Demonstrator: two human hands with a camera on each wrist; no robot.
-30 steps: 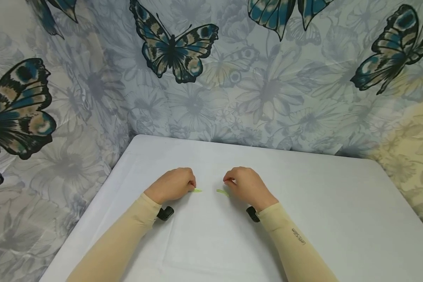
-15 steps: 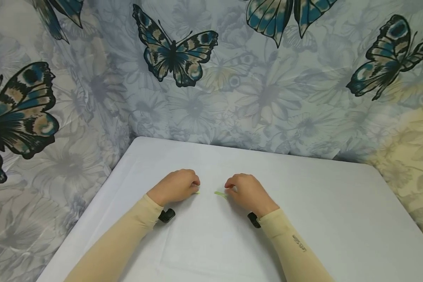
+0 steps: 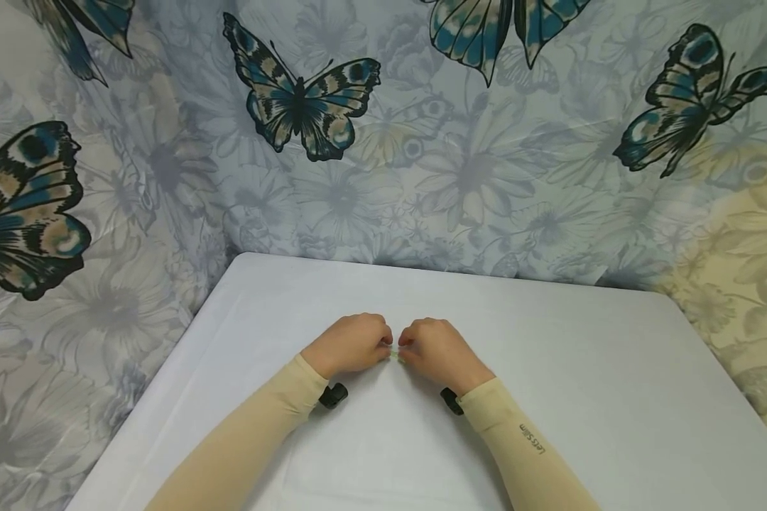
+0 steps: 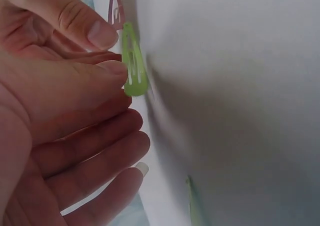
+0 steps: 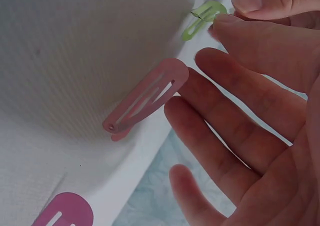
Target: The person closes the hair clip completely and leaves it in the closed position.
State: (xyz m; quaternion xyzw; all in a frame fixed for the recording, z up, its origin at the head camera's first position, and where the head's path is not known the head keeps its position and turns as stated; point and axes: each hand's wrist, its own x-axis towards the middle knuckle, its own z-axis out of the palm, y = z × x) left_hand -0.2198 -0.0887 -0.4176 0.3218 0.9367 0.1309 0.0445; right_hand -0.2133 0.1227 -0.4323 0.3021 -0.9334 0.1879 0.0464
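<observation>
My left hand [image 3: 355, 343] and right hand [image 3: 444, 353] come together over the white table. Between their fingertips a sliver of a green hair clip [image 3: 394, 354] shows. Seen from the left wrist, this green snap clip [image 4: 135, 81] stands with its wide end by the left thumb [image 4: 111, 68] and its narrow end near the right thumb [image 4: 102, 35]; both hands pinch it. In the right wrist view a pink hair clip [image 5: 145, 98] is beside the lower fingers of the right hand [image 5: 260, 116], and a magenta hair clip [image 5: 70, 206] is cut off at the corner.
A pale green strip [image 4: 193, 203], partly cut off, lies low in the left wrist view. The white tabletop [image 3: 581, 369] reaches back to a cloth wall [image 3: 473, 177] printed with butterflies. Both wrists carry small black cameras, the left one [image 3: 334, 395] below the sleeve.
My left hand has moved right, closing the gap to the right hand. The green pieces that showed apart at each hand are now mostly hidden, with one sliver between the fingertips.
</observation>
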